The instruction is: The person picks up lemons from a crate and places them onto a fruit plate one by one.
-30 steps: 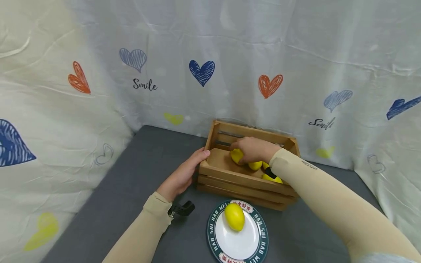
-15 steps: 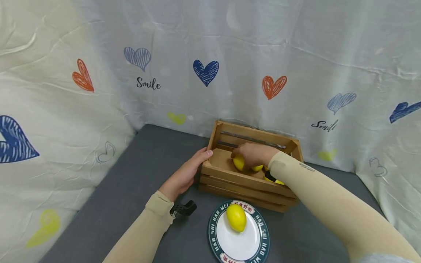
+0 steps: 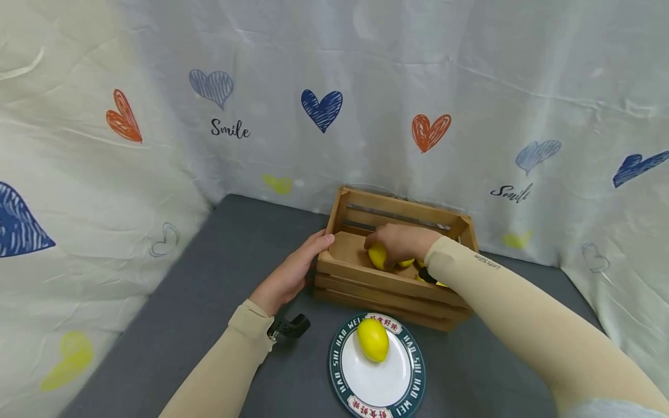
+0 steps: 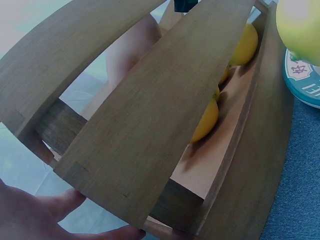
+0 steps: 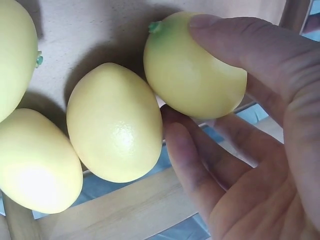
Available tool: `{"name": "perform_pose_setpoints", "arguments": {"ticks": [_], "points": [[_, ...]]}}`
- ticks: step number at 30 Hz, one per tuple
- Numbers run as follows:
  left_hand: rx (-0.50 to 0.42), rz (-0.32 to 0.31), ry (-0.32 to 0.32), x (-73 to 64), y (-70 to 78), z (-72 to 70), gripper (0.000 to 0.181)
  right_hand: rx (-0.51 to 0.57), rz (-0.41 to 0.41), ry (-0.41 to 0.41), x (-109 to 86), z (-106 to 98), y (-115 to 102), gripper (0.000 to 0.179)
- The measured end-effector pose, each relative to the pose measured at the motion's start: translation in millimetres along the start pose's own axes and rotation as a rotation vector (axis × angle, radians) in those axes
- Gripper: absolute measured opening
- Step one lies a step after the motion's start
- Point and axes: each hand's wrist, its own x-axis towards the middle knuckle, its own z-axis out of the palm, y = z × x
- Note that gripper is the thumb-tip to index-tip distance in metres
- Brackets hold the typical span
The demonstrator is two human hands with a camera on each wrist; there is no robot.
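My right hand reaches into a slatted wooden crate and holds a yellow lemon between thumb and fingers. In the right wrist view the thumb lies on top of this lemon, near its green stem end, with fingers beneath and beside it. Right beside it sits a second lemon, and two more, a lemon and another lemon, lie to the left. My left hand grips the crate's left end, thumb over the rim; its other fingers are mostly hidden in the head view.
In front of the crate, a white plate with a dark green lettered rim carries one lemon. A grey cloth covers the table. A white curtain printed with hearts hangs close behind the crate.
The right hand stays on the same lemon, which has shifted slightly toward the crate's front. The left hand keeps its place on the crate. The head view has swayed a little.
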Motion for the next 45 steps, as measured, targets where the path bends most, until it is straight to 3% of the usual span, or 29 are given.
{"name": "perform_pose_setpoints", "arguments": {"ticks": [18, 30, 39, 45], "points": [[-0.002, 0.001, -0.012, -2.9, 3.4, 0.2, 0.093, -0.003, 0.024, -0.059, 2.4, 1.4, -1.6, 0.066], [-0.004, 0.005, -0.010, -1.7, 2.7, -2.0, 0.093, 0.021, 0.026, 0.025, -16.2, -13.3, -2.6, 0.071], [-0.008, -0.010, -0.016, -1.6, 2.6, -0.7, 0.092, 0.111, 0.080, 0.121, -73.7, -36.4, -9.3, 0.069], [-0.028, 0.003, -0.028, 0.7, 2.1, -0.7, 0.088, 0.080, 0.126, 0.187, -121.2, -43.1, -17.2, 0.071]]}}
